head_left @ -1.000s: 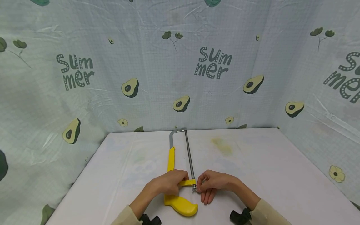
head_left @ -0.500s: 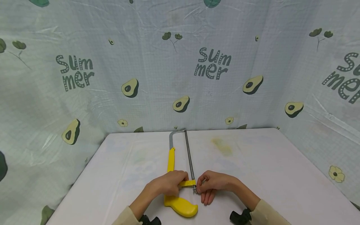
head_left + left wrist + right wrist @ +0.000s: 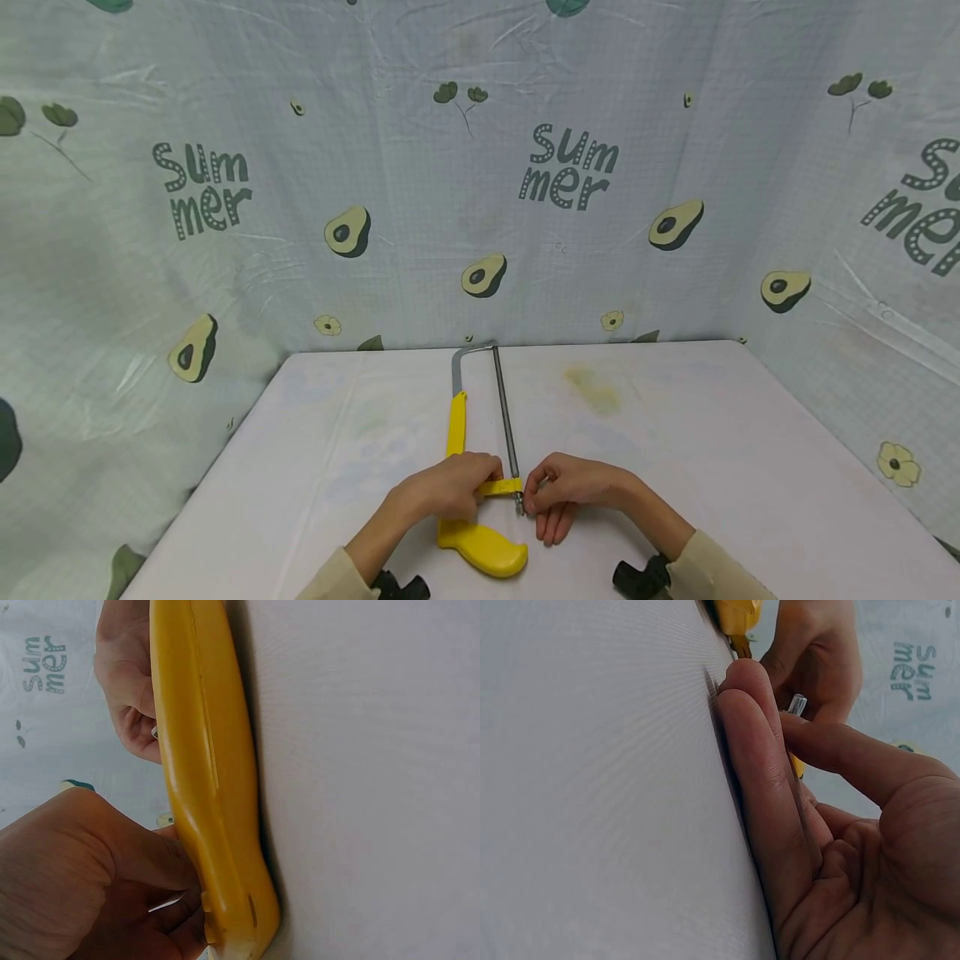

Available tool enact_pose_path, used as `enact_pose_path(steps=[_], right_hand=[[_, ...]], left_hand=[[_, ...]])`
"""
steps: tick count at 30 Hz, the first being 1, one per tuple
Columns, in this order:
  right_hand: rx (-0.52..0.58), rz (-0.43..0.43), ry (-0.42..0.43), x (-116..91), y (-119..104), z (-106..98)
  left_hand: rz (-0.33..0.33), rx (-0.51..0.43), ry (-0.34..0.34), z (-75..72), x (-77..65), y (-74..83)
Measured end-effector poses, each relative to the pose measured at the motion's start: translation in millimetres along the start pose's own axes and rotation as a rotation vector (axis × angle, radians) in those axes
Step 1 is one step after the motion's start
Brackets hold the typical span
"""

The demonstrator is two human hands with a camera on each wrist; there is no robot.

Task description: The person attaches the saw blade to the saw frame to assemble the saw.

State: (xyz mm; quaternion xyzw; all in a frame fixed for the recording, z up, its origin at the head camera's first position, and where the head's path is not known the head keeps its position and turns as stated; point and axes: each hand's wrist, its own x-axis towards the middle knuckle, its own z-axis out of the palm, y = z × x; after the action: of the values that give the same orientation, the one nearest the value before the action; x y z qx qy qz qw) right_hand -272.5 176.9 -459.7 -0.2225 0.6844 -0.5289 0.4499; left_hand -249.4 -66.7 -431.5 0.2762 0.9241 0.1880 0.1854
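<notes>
Fingers, right hand (image 3: 567, 484): nearly closed, pinching nut (image 3: 520, 505) just leftward | left hand (image 3: 454, 482): curled round saw (image 3: 457, 423) | long axis: running near to far | nut: at near end of blade (image 3: 505, 408)

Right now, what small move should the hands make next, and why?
Probably a slight turn of the metal fitting with the right hand: its fingertips appear to pinch it, just beyond the yellow crosspiece, while the left hand grips the hacksaw, which should steady it against twisting.
</notes>
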Motion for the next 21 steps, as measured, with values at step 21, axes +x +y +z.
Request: enact_pose_path(steps=[21], right_hand=[[0.013, 0.002, -0.008, -0.6, -1.1, -1.5]], left_hand=[[0.001, -0.005, 0.005, -0.3, 1.6, -0.5]])
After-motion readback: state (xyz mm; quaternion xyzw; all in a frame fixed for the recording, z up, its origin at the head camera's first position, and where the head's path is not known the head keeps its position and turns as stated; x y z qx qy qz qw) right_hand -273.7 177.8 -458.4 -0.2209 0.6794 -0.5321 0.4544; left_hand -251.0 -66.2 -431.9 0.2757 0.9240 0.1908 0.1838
